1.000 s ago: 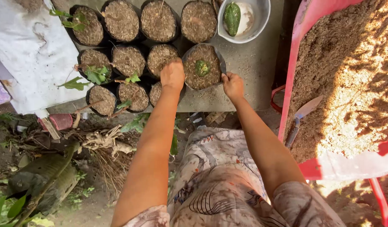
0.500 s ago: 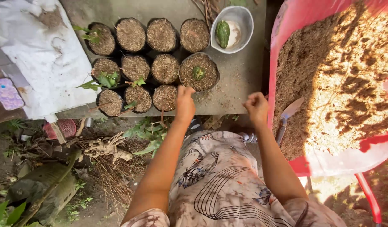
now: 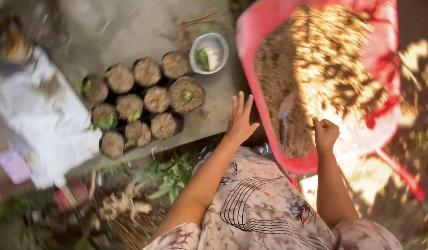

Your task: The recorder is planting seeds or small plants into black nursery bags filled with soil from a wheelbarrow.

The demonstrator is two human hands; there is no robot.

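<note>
My left hand [image 3: 240,119] is spread flat with fingers apart, resting on the edge of the grey concrete slab [image 3: 130,32], empty. My right hand [image 3: 324,133] is a closed fist held over the near rim of the red wheelbarrow [image 3: 255,41], which is full of brown soil [image 3: 316,69]. A trowel [image 3: 283,121] lies in the soil just left of that fist. Several black grow bags filled with soil [image 3: 144,102] stand in rows on the slab; the largest bag [image 3: 186,95] holds a green cutting. The whole view is motion-blurred.
A white bowl [image 3: 208,52] with a green piece inside sits behind the bags. A white sheet [image 3: 42,125] covers the slab's left part. Roots, leaves and debris [image 3: 126,203] lie on the ground below. My patterned clothing [image 3: 255,208] fills the lower middle.
The view swung right. My left hand left the bags and opened flat on the slab edge. My right fist moved right, over the wheelbarrow's soil near the trowel.
</note>
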